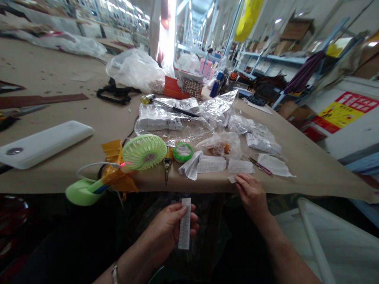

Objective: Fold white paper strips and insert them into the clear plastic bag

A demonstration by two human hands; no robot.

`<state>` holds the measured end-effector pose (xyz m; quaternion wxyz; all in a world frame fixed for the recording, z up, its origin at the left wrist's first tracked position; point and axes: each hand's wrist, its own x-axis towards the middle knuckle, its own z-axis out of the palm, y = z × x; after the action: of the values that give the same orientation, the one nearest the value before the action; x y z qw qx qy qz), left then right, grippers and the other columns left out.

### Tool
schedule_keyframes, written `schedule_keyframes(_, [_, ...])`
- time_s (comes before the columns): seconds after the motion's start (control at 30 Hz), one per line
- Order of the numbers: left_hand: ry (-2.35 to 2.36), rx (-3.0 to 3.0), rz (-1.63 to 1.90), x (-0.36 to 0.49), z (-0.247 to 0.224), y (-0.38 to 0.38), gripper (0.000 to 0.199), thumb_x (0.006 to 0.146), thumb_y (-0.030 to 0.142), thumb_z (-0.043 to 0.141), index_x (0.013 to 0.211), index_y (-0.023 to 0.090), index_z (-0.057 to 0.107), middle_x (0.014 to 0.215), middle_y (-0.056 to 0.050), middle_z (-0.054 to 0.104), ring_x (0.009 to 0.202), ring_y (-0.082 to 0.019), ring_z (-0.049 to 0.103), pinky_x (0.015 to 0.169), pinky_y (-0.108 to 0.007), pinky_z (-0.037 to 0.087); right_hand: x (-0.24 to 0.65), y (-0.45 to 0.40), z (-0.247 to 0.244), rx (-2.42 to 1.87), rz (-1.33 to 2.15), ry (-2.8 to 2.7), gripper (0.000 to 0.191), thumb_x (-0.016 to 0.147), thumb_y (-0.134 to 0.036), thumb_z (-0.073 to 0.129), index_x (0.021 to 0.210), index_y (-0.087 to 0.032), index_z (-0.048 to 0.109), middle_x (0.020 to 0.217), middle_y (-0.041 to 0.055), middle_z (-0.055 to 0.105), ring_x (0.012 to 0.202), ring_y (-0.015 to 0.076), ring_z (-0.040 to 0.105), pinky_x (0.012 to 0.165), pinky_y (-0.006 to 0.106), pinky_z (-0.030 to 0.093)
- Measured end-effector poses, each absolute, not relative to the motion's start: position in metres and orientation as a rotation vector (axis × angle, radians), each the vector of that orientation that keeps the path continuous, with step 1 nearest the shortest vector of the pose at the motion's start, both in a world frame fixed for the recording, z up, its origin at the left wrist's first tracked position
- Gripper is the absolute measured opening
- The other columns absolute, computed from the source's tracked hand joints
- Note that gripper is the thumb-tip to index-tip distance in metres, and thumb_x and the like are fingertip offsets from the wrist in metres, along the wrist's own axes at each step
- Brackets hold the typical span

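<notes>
Two hands at work here: the left hand (pixel 174 221) has one strip (pixel 184 227), pinched under the thumb against the fingers, below the table (pixel 299 177) edge. Over on the right, the right hand (pixel 251 193) brings thumb and fingertips together on one small slip (pixel 232 179), at the table's near edge.

Three piles (pixel 211 164) of printed paper lie just beyond the hands, the leftmost fanned out, the rightmost right above the right fingertips. One slim knife-like tool (pixel 260 166) and one thin white sheet (pixel 275 165) sit just beyond the right hand.

Now the containers! One round green tub (pixel 182 152), straight beyond the left hand, has something pale inside. One crinkled clear bag (pixel 222 145), beyond and left of the right hand, shows orange-brown contents. Farther beyond the left hand, a glossy plastic wrap (pixel 166 118) covers white bundles, one long-handled tool (pixel 174 107) lying across it.

And left of the left hand: one ribbed, round green fan (pixel 145 152), one smooth white oblong device (pixel 47 144).
</notes>
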<state>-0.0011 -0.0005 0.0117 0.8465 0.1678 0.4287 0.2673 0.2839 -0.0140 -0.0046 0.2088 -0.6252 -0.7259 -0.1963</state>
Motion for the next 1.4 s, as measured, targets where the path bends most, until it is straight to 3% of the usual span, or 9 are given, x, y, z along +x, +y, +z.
schedule_keyframes(0.2, [0.89,0.358,0.561,-0.001,0.014,0.001,0.012,0.08,0.018,0.057,0.088,0.009,0.059,0.073,-0.01,0.068,0.061,-0.018,0.065,0.061,-0.032,0.053,0.281,-0.017,-0.001,-1.551,-0.314,-1.794,0.017,0.087,-0.022,0.049,0.092,-0.021,0.066,0.096,0.007,0.067,0.094,0.0211,0.062,0.085,0.04,0.048])
schedule_keyframes(0.4, [0.78,0.349,0.506,-0.003,0.021,0.001,0.014,0.082,0.018,0.052,0.087,0.007,0.061,0.072,-0.012,0.067,0.058,-0.018,0.063,0.061,-0.034,0.051,0.206,-0.027,0.013,-1.173,-0.025,-1.736,0.02,0.08,-0.012,0.059,0.092,-0.026,0.066,0.097,0.0037,0.064,0.103,0.023,0.057,0.088,0.045,0.048])
schedule_keyframes(0.63, [0.711,0.275,0.677,-0.009,0.024,0.0,0.01,0.07,0.007,0.06,0.077,0.006,0.066,0.065,-0.006,0.064,0.054,-0.011,0.058,0.053,-0.021,0.041,0.144,-0.026,0.002,-0.906,0.049,-2.161,0.017,0.083,-0.014,0.056,0.09,-0.025,0.067,0.088,0.0025,0.066,0.103,0.0196,0.055,0.089,0.038,0.048])
schedule_keyframes(0.97, [0.634,0.265,0.676,-0.014,0.014,-0.003,0.011,0.073,0.015,0.062,0.079,0.007,0.066,0.068,-0.005,0.063,0.055,-0.009,0.056,0.054,-0.021,0.04,0.147,-0.024,-0.001,-0.858,0.117,-2.31,0.015,0.085,-0.015,0.055,0.09,-0.024,0.065,0.094,0.0017,0.067,0.11,0.02,0.053,0.092,0.038,0.046])
schedule_keyframes(1.13, [0.659,0.297,0.691,-0.013,0.018,-0.005,0.012,0.068,0.01,0.065,0.079,0.006,0.065,0.067,-0.006,0.063,0.055,-0.009,0.056,0.054,-0.02,0.04,0.147,-0.026,-0.001,-0.846,0.171,-2.314,0.017,0.084,-0.014,0.055,0.094,-0.025,0.064,0.096,0.001,0.066,0.111,0.0205,0.051,0.094,0.039,0.045])
schedule_keyframes(1.3, [0.731,0.36,0.656,-0.018,0.021,-0.006,0.012,0.077,0.019,0.06,0.082,0.009,0.063,0.063,-0.004,0.061,0.051,-0.011,0.057,0.053,-0.023,0.044,0.148,-0.031,0.0,-0.982,0.429,-1.959,0.027,0.079,-0.022,0.061,0.106,-0.02,0.058,0.107,0.008,0.06,0.11,0.0251,0.051,0.091,0.043,0.045])
schedule_keyframes(1.4, [0.741,0.43,0.591,-0.018,0.022,-0.007,0.016,0.079,0.024,0.057,0.087,0.011,0.06,0.064,-0.005,0.062,0.055,-0.015,0.06,0.058,-0.03,0.049,0.146,-0.028,0.001,-1.245,0.764,-1.575,0.021,0.08,-0.028,0.058,0.1,-0.019,0.058,0.098,0.0068,0.061,0.092,0.0209,0.058,0.08,0.034,0.049])
